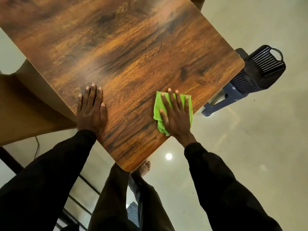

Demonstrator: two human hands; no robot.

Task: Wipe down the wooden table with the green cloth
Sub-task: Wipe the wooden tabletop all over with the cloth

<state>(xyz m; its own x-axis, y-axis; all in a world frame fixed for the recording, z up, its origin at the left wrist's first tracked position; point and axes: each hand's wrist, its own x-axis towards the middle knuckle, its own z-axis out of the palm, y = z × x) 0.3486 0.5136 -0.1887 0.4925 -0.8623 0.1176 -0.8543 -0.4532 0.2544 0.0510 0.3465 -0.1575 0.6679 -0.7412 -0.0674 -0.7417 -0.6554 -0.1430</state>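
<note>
My right hand (pixel 175 117) lies flat, fingers spread, on the green cloth (pixel 172 112), hiding its middle, near the wooden table (pixel 133 55) corner. My left hand (pixel 91 109) rests open on wood.

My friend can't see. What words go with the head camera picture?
A person's right hand presses a green cloth flat on a wooden table near its edge. The left hand rests flat beside it. A black basket sits past the table.
</note>
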